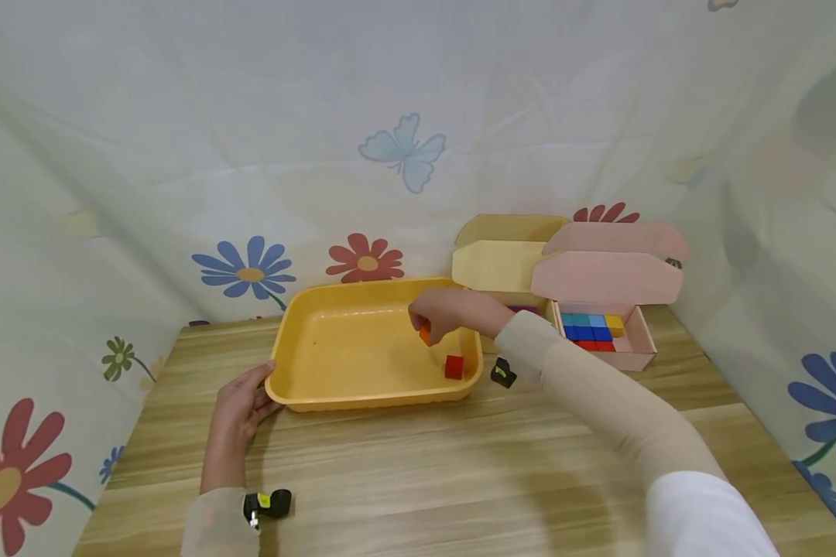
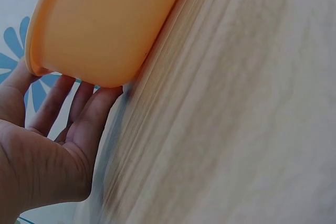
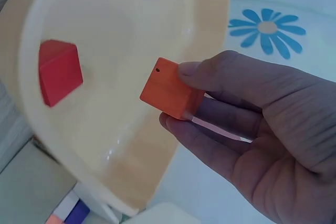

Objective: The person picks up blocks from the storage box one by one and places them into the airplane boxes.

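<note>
My right hand [image 1: 440,311] is over the right part of a yellow plastic tray [image 1: 362,401]. It pinches an orange cube [image 3: 170,88] between thumb and fingers; a small dark dot marks one face. Inside the tray, near its right front corner, lies a red cube [image 1: 454,367]. At the tray's left end, my left hand [image 1: 240,398] holds the rim. In the left wrist view, the fingertips [image 2: 107,94] press the outer wall from below the rim, and the thumb reaches up to the edge.
Right of the tray stands an open pink box [image 1: 632,360] with rows of blue, teal, red and yellow cubes. Beside it, a pale yellow box [image 1: 498,265] has its lid up, partly hidden by my right arm. A flower-printed cloth [image 1: 306,201] hangs behind the wooden table [image 1: 390,480].
</note>
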`<state>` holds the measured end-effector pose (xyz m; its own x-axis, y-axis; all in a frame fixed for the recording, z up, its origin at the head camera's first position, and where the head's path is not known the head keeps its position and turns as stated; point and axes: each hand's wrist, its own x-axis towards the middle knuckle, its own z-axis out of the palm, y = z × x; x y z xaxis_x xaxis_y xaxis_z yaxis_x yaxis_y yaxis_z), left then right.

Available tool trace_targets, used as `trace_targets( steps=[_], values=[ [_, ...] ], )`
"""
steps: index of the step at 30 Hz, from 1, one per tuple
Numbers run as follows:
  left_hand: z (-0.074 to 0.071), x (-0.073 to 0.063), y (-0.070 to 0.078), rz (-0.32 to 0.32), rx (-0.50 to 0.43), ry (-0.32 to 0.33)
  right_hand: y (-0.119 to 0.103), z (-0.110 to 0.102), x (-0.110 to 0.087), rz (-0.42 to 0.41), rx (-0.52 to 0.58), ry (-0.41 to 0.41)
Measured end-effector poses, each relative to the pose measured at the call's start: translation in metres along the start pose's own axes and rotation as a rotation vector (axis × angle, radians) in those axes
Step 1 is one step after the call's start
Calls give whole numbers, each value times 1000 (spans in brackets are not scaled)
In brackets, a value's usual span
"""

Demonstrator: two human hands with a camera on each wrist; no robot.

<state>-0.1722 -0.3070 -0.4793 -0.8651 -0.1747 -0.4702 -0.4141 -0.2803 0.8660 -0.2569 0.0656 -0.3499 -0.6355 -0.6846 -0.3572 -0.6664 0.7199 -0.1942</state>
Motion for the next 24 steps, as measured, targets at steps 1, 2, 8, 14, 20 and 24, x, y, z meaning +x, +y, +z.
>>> trace_targets(
  steps=[1, 2, 8, 14, 20, 24],
  values=[
    [0, 0, -1, 2, 1, 1, 3, 0, -3, 0, 4, 16],
    [0, 1, -1, 5, 2, 1, 5, 0, -6, -5, -1, 32],
    [-1, 2, -3, 17, 9, 9, 21, 0, -30, 11, 34, 95],
    [-1, 0, -1, 29, 44, 7, 39, 4, -55, 33, 33, 162],
    [4, -9, 11, 30, 108, -17, 58, 7, -88, 60, 41, 199],
    [4, -3, 8, 42, 140, 1, 75, 6, -115, 108, -91, 179]
  ],
)
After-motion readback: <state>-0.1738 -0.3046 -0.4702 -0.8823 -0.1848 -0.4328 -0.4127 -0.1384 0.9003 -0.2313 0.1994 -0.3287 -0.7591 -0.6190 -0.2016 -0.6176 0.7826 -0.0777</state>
